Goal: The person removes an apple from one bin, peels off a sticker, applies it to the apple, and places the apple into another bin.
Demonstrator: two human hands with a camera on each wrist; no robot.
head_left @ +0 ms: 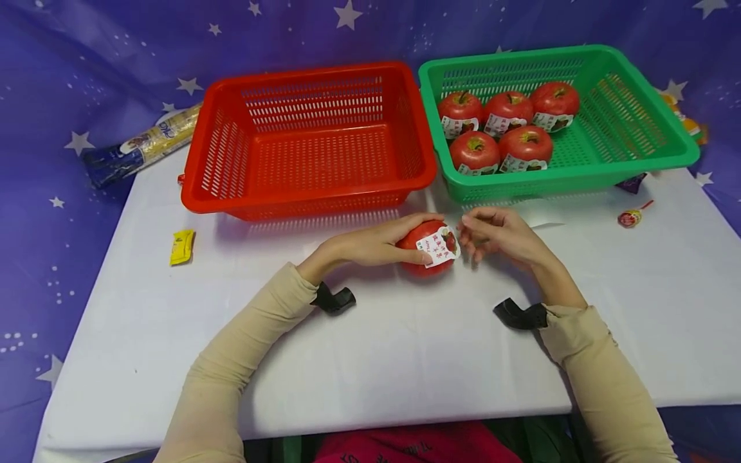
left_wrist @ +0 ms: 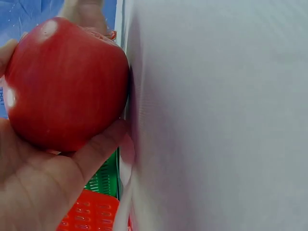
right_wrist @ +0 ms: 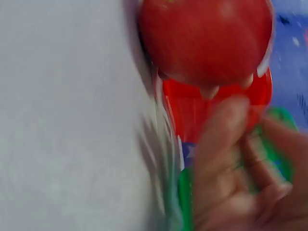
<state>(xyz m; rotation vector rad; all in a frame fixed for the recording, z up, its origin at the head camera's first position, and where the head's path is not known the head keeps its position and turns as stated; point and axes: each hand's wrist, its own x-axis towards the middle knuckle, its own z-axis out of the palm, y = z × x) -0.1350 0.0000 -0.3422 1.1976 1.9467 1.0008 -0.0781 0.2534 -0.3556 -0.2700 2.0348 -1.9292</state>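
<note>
A red apple [head_left: 424, 234] sits on the white table in front of the baskets, with a white printed label [head_left: 439, 247] on its upper right side. My left hand [head_left: 376, 244] holds it from the left, the thumb lying over the label's lower edge and the fingers behind. In the left wrist view, that hand's fingers and thumb curve round the apple [left_wrist: 70, 84]. Just right of the fruit is my right hand [head_left: 503, 235], its fingers loosely bent with nothing visible in them; motion blurs it in the right wrist view.
A red basket [head_left: 307, 207] stands at back left. Beside it, a green basket [head_left: 579, 183] holds several labelled apples [head_left: 525, 145]. A yellow packet [head_left: 182, 247] lies left, a pasta bag [head_left: 145, 145] behind, a lollipop [head_left: 630, 218] right. White paper [head_left: 541, 212] lies behind my right hand.
</note>
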